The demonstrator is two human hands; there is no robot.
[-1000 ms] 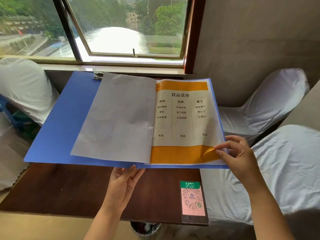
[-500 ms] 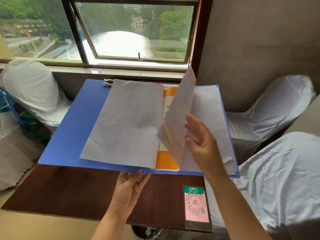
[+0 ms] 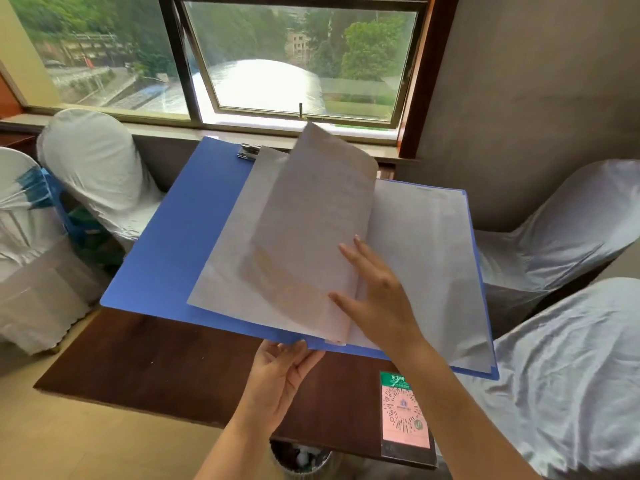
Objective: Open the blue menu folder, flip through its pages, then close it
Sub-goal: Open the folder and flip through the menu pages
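The blue menu folder (image 3: 166,244) lies open above a dark wooden table (image 3: 156,372), tilted, with a metal clip (image 3: 248,152) at its top edge. A turning page (image 3: 311,237) leans over to the left, its pale back showing, orange print faintly visible through it. My right hand (image 3: 374,299) lies flat with fingers spread against that page's lower right part. My left hand (image 3: 277,379) holds the folder's near edge from below at the middle. A blank pale sheet (image 3: 433,258) covers the folder's right side.
Chairs in white covers stand at the left (image 3: 93,168) and right (image 3: 571,220). A pink QR-code card (image 3: 403,410) is fixed at the table's near right corner. A window (image 3: 298,60) runs behind. A bin (image 3: 299,459) sits under the table's near edge.
My right hand lifted the printed orange page by its lower corner and swung it leftwards; it now nearly lies on the left stack. The orange menu print is out of sight. The left hand kept its hold.
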